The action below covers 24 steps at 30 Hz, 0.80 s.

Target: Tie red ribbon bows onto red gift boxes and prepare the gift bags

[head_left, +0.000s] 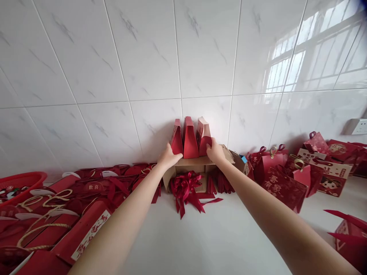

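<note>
Three red paper gift boxes stand in a row on top of a cardboard box, close to the tiled wall. My left hand (169, 156) grips the left gift box (177, 138), its thumb along the lower front. On the other side, my right hand (215, 150) holds the right gift box (203, 131), which shows a pale upper part. Between them is the middle gift box (190, 141), touched by neither hand as far as I can see. Below, the cardboard box (181, 168) opens toward me, with a bunch of dark red ribbons (187, 187) spilling out of it.
Many red gift boxes with rope handles (54, 229) cover the left side, beside a red plastic basin (34, 178). More decorated gift boxes (283, 187) stand at the right. A wall socket (356, 126) is at the far right. The white table (195, 244) spreads in front.
</note>
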Each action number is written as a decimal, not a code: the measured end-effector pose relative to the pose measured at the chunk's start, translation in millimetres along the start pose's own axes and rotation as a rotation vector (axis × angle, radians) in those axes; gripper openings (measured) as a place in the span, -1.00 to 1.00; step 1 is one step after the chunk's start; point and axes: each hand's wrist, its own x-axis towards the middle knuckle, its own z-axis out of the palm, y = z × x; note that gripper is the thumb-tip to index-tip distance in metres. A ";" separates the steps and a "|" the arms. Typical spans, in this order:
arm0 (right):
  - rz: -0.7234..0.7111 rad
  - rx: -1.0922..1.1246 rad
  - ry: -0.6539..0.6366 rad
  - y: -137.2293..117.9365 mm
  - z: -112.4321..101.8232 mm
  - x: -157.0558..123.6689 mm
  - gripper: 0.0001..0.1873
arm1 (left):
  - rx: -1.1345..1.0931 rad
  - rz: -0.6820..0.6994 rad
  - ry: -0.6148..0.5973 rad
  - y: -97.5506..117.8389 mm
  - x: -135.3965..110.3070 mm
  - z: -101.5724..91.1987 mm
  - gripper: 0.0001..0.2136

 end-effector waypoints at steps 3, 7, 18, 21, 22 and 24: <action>0.008 -0.010 -0.006 0.6 -3.7 -0.1 -0.46 | -0.009 -0.007 -0.030 7.7 -0.6 -4.0 0.08; 0.030 -0.021 0.012 6.0 -10.2 -3.3 -0.35 | -0.027 -0.029 -0.048 14.2 -1.8 -9.7 0.23; -0.233 0.191 0.287 -15.6 -33.1 -96.6 -0.44 | 0.049 -0.022 0.187 47.6 -125.0 -134.7 -0.01; -0.360 0.405 0.213 -31.7 0.1 -146.9 -0.47 | 0.109 -0.041 0.355 26.7 -197.0 -186.2 -0.24; -0.356 0.464 0.130 -38.2 15.8 -165.1 -0.46 | 0.111 -0.084 0.405 13.2 -219.2 -200.1 -0.31; -0.333 0.543 -0.060 -53.2 50.4 -202.4 -0.43 | 0.123 -0.215 0.497 -20.0 -259.2 -220.4 -0.41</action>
